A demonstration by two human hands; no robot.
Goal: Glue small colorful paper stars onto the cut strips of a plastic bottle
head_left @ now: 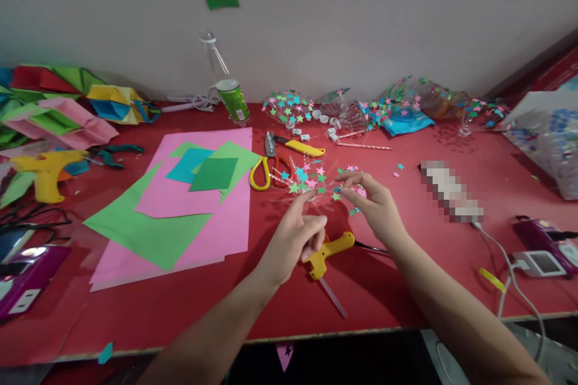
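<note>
My left hand [295, 234] has its index finger stretched to the base of a clear plastic piece [326, 167] covered with small paper stars. The thumb stays apart from that finger, and the others are curled. On the other side my right hand [372, 201] has thumb and fingertips pinched close together around a small blue star [337, 190], beside the starred piece. Loose stars [354, 212] lie close under the right fingers. Below the hands is a yellow glue gun [332, 251], with a glue stick [333, 299] protruding from its rear. My left hand partly covers it.
Pliers [259, 174] and a yellow cutter [304, 148] lie behind the hands. Coloured paper sheets [180, 240] spread at left, near another glue gun [49, 174]. Starred plastic pieces [289, 107] and a bottle [232, 99] stand by the wall. A cable [501, 240] runs at right.
</note>
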